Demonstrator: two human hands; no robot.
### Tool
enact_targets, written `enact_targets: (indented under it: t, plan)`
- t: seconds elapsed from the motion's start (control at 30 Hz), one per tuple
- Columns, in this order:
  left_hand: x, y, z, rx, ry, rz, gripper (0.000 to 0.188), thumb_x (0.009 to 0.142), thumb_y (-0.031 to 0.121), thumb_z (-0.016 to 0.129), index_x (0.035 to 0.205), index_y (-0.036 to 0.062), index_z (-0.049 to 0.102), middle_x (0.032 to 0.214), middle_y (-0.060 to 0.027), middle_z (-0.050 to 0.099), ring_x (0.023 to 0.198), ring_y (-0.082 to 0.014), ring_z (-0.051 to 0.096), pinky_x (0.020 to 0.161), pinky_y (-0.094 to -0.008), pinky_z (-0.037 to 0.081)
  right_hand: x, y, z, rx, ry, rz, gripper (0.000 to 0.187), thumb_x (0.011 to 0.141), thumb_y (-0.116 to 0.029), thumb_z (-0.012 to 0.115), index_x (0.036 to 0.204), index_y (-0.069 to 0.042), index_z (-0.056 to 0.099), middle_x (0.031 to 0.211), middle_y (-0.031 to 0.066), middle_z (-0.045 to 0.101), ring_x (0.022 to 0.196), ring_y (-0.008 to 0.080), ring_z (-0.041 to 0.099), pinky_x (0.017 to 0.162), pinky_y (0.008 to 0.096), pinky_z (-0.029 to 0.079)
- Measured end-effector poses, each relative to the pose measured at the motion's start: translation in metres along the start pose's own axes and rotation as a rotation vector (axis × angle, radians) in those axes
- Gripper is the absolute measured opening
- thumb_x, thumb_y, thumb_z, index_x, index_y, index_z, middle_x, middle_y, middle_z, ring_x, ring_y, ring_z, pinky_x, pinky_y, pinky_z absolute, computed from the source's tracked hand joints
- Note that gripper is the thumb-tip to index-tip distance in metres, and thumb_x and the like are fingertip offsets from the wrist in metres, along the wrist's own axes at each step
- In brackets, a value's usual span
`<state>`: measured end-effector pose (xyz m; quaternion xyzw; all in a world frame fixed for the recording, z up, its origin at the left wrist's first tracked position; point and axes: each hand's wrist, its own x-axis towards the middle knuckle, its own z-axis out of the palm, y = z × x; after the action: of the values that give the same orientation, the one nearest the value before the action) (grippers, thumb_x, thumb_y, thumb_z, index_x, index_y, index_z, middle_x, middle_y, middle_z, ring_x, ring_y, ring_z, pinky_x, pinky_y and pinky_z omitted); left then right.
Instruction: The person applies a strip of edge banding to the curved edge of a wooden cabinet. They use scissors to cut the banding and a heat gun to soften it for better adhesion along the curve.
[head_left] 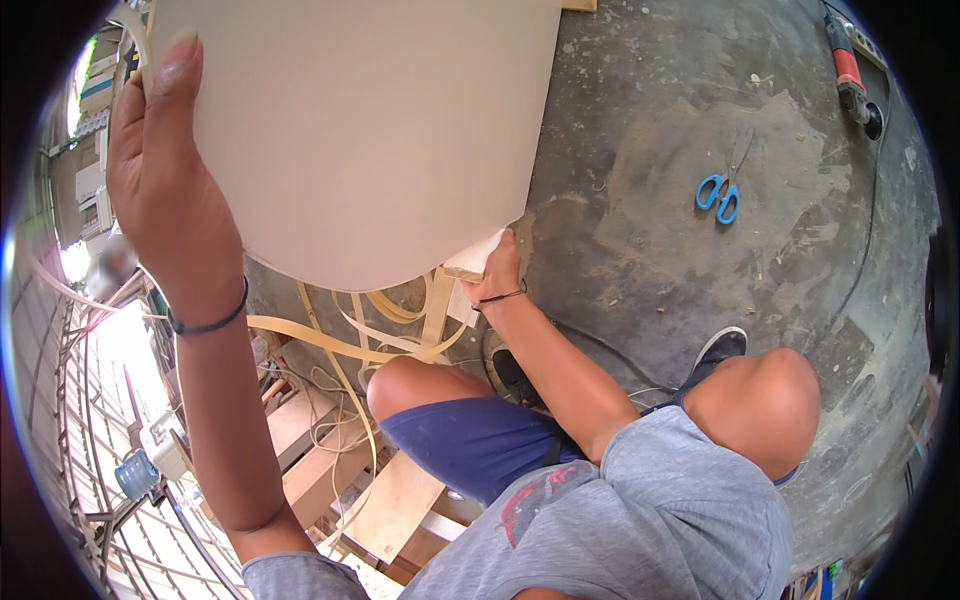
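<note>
A large pale board (380, 130) with a rounded near edge fills the upper middle. At its left edge my left hand (170, 170) is closed, thumb pointing up, on a thin pale edging strip (138, 35) that curves along the side. My right hand (498, 272) is closed around a small wood block (475, 256) with a white top face. That block rests against the board's rounded edge near its right corner. The fingers under the block are partly hidden.
Blue-handled scissors (728, 190) lie on the concrete floor (640, 190) to the right. Farther off is a red angle grinder (850, 75) with its cord. Loose edging strips (345, 350) and wood pieces (390, 510) clutter the floor by my left knee.
</note>
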<state>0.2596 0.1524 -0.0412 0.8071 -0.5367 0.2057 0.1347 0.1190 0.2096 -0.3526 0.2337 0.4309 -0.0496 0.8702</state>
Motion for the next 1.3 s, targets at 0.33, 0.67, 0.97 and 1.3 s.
enact_targets:
  t: [0.33, 0.67, 0.97, 1.3]
  plan:
    - [0.002, 0.016, 0.003, -0.52, 0.035, -0.601, 0.048, 0.096, 0.041, 0.057, 0.119, -0.0012, 0.06, 0.105, -0.0104, 0.068, 0.096, -0.0157, 0.065, 0.084, -0.0249, 0.05, -0.065, 0.018, 0.026, -0.055, -0.088, 0.124, 0.055, 0.104, -0.048, 0.016, 0.122, -0.006, 0.046, 0.105, 0.0148, 0.058, 0.086, 0.0301, 0.06, 0.071, 0.0482, 0.052]
    - [0.005, 0.024, 0.004, -0.501, 0.018, -0.621, 0.049, 0.093, 0.041, 0.061, 0.118, -0.0014, 0.062, 0.101, -0.0103, 0.069, 0.091, -0.0151, 0.067, 0.082, -0.0253, 0.05, -0.113, 0.033, 0.049, -0.234, -0.113, 0.096, 0.055, 0.104, -0.05, 0.016, 0.113, -0.006, 0.049, 0.087, 0.0129, 0.056, 0.074, 0.0276, 0.058, 0.064, 0.0459, 0.051]
    - [0.003, 0.022, 0.006, -0.641, 0.058, -0.623, 0.037, 0.096, 0.034, 0.06, 0.111, 0.0002, 0.063, 0.095, -0.0069, 0.069, 0.086, -0.0114, 0.066, 0.077, -0.0221, 0.05, -0.066, -0.002, 0.024, -0.094, -0.01, 0.117, 0.056, 0.103, -0.052, 0.017, 0.112, -0.007, 0.048, 0.081, 0.0119, 0.055, 0.07, 0.0266, 0.057, 0.065, 0.046, 0.049]
    - [0.003, 0.042, 0.004, -0.685, 0.143, -0.535, 0.043, 0.097, 0.028, 0.059, 0.117, -0.0093, 0.057, 0.093, -0.0129, 0.068, 0.084, -0.0159, 0.063, 0.077, -0.0289, 0.05, -0.133, 0.026, 0.056, -0.066, -0.198, 0.198, 0.053, 0.104, -0.048, 0.021, 0.112, -0.003, 0.047, 0.088, 0.0146, 0.053, 0.076, 0.0282, 0.056, 0.07, 0.0442, 0.049]
